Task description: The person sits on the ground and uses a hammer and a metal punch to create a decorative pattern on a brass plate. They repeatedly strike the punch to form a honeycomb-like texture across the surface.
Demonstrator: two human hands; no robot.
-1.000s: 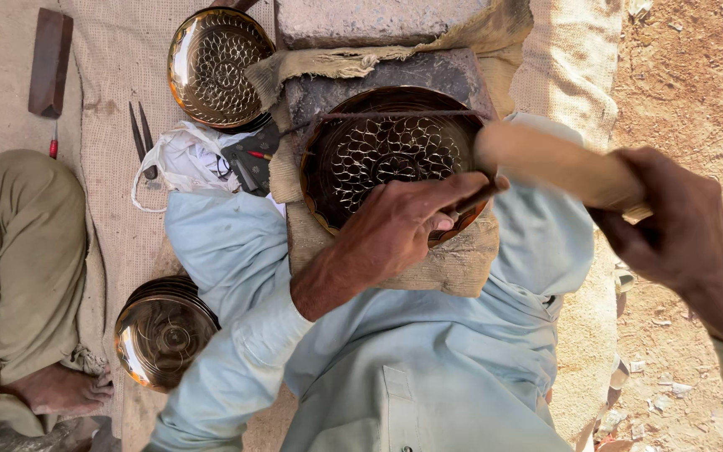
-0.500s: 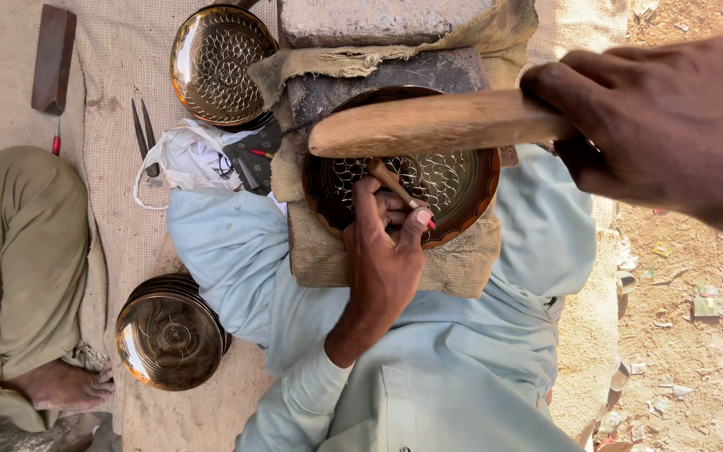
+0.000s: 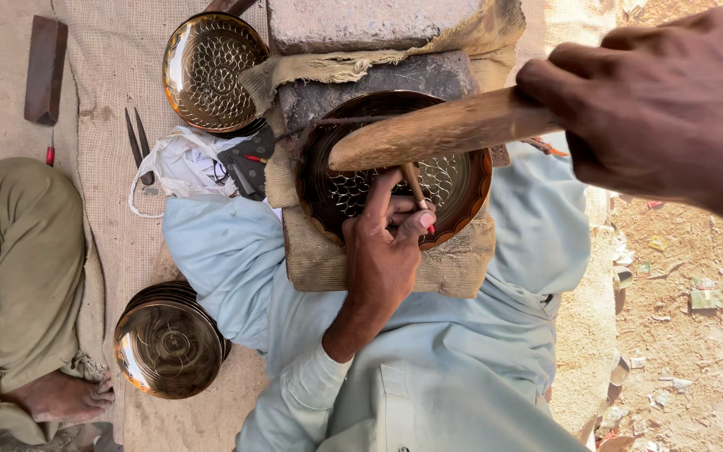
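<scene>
The right hand (image 3: 663, 100) is cut off by the top and right edges, and its fingers wrap the mallet (image 3: 441, 130), hiding the handle's end. The mallet covers the far part of the bowl (image 3: 332, 188). The left hand (image 3: 382, 243) hides the bowl's near rim and most of the punch (image 3: 413, 182), whose tip cannot be seen. Left of the bowl, another person's foot (image 3: 60, 398) runs off the bottom edge. The tools (image 3: 244, 167) beside the bowl are too small to tell apart.
</scene>
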